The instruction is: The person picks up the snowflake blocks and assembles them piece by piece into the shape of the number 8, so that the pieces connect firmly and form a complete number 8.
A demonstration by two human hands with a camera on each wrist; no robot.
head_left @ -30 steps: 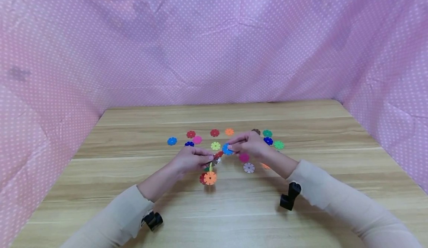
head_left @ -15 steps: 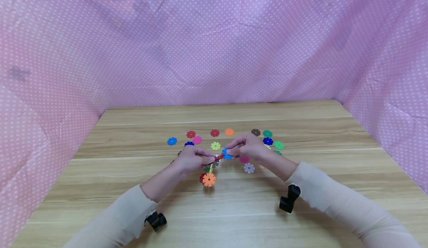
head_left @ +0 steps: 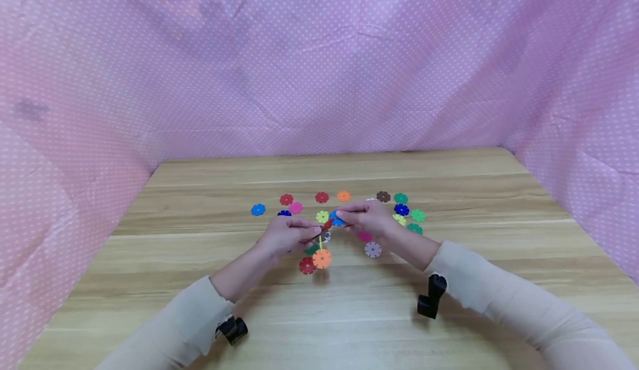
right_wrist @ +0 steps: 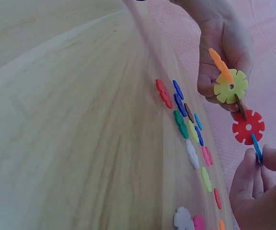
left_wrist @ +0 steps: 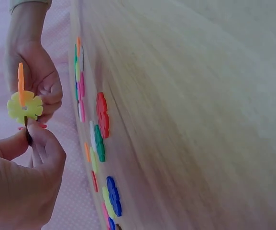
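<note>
Between the hands, above the table, is a chain of slotted plastic discs. An orange disc (head_left: pixel 321 259) is slotted into a yellow disc (right_wrist: pixel 224 91), and the yellow one joins a brown disc (right_wrist: pixel 241 110). Beyond it comes a red disc (right_wrist: pixel 240 127). The left hand (head_left: pixel 282 236) pinches the brown disc between thumb and fingers. With thumb and fingertips, the right hand (head_left: pixel 371 217) pinches a blue disc (right_wrist: pixel 256 143) edge-on to the red one. Blue and red meet at the rim; how deep the slots engage cannot be told.
Several loose discs lie flat on the wooden table (head_left: pixel 319 325), among them a red disc (head_left: pixel 307 265) nearest the body, a pale lilac disc (head_left: pixel 373 249) and a light blue disc (head_left: pixel 258 209). A pink dotted curtain (head_left: pixel 319 70) hangs around the table's back and sides.
The right hand has brought the blue disc against the red one. In the last half second both held ends rose slightly, and the hanging orange disc shifted up and right.
</note>
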